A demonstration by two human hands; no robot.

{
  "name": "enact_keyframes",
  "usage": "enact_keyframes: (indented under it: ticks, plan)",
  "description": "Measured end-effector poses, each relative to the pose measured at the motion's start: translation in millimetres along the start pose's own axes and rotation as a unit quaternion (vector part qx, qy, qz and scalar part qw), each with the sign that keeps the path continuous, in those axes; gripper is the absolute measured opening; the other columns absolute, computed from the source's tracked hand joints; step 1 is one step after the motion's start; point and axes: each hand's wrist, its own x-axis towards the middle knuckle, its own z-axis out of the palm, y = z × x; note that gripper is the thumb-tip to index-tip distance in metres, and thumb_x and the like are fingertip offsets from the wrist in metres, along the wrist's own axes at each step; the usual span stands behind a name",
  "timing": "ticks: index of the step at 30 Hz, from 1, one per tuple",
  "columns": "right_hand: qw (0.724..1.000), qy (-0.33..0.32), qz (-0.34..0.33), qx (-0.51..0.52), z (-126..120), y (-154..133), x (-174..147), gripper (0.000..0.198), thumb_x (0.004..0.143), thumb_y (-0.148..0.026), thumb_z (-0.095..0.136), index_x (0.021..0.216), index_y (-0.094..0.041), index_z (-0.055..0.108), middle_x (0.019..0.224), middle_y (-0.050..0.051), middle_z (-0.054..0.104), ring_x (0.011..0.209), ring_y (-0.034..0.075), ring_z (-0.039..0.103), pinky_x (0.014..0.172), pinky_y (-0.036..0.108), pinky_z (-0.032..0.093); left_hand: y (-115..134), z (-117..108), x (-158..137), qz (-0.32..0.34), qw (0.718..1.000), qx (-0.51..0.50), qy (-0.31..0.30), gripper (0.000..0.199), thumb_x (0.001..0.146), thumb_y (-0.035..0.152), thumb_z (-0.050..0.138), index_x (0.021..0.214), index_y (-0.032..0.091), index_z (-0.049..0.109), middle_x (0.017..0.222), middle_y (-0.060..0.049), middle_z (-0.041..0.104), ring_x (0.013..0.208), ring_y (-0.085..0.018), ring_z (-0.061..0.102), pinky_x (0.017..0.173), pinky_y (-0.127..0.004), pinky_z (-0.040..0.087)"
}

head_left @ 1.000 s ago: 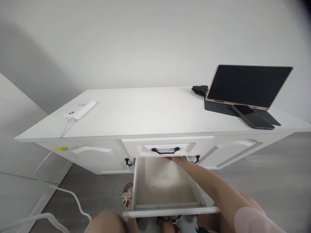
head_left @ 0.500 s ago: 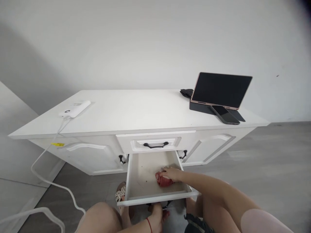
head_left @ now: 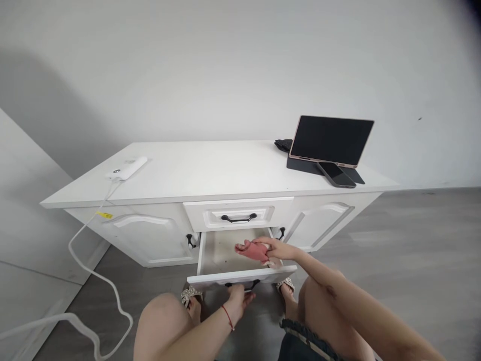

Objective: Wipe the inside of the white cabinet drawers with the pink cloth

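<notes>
White power bank point(head_left: 130, 169) on worktop point(head_left: 210, 173), up-left of the open drawer point(head_left: 221, 277). Left hand point(head_left: 238, 296) just below the drawer front, at its black handle point(head_left: 256, 283); can't tell if it's gripping. Should steady the front, no tugging. Red cloth point(head_left: 251, 250), bunched, over the drawer's right half; right hand point(head_left: 273, 248) has it pinched between thumb and fingers. Best gather the loose end so it won't snag on the drawer's edge. Tablet point(head_left: 332, 140) and phone point(head_left: 336, 175) up-right of drawer.
</notes>
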Motion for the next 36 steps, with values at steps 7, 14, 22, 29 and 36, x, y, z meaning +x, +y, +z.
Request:
enact_keyframes:
  ticks: [7,14,22,29,36]
  plan:
    - [0.978,0.12,-0.055,-0.162,-4.3,-4.8,-71.4,0.063,0.073,-0.001,0.043,0.128,-0.028,0.06,0.113,0.01,0.055,0.109,0.022,0.051,0.094,0.037,0.044,27.1,3.4,1.5,0.029,0.999,0.017,-0.005,0.019,0.079,0.005,0.056,0.096,0.015,0.054,0.072,-0.006,0.065,0.055,-0.014,0.062,0.059,-0.025,0.052]
    - [0.95,0.104,0.006,-0.296,8.1,23.5,-67.7,0.035,0.084,-0.014,0.053,0.104,-0.034,0.074,0.113,0.01,0.053,0.108,0.025,0.046,0.092,0.039,0.042,32.4,4.2,5.4,0.112,0.993,-0.031,-0.005,0.026,0.079,0.003,0.062,0.08,0.023,0.046,0.068,0.003,0.061,0.06,-0.01,0.063,0.069,-0.024,0.051]
    - [0.914,0.084,0.007,-0.397,36.1,-12.6,-31.9,0.039,0.091,-0.018,0.047,0.112,-0.045,0.067,0.134,0.006,0.045,0.12,0.028,0.037,0.092,0.044,0.039,25.1,15.6,8.9,0.172,0.98,-0.099,-0.013,0.027,0.076,0.0,0.061,0.076,0.022,0.045,0.072,0.002,0.061,0.064,-0.009,0.062,0.068,-0.022,0.05]
    - [0.906,0.09,-0.015,-0.414,74.9,-35.0,18.7,0.037,0.094,-0.025,0.045,0.119,-0.045,0.063,0.14,0.005,0.042,0.123,0.03,0.033,0.094,0.047,0.036,18.3,17.1,9.9,0.199,0.971,-0.123,-0.044,0.047,0.065,-0.006,0.055,0.1,0.025,0.052,0.084,0.003,0.063,0.065,-0.01,0.059,0.06,-0.02,0.044]
    - [0.899,0.059,-0.063,-0.429,104.9,-62.1,64.6,0.036,0.09,-0.029,0.053,0.122,-0.043,0.061,0.147,0.001,0.038,0.125,0.032,0.032,0.095,0.049,0.036,18.6,6.7,5.1,0.187,0.974,-0.104,-0.072,0.057,0.064,-0.01,0.048,0.108,0.027,0.051,0.086,0.001,0.061,0.068,-0.012,0.06,0.059,-0.021,0.044]
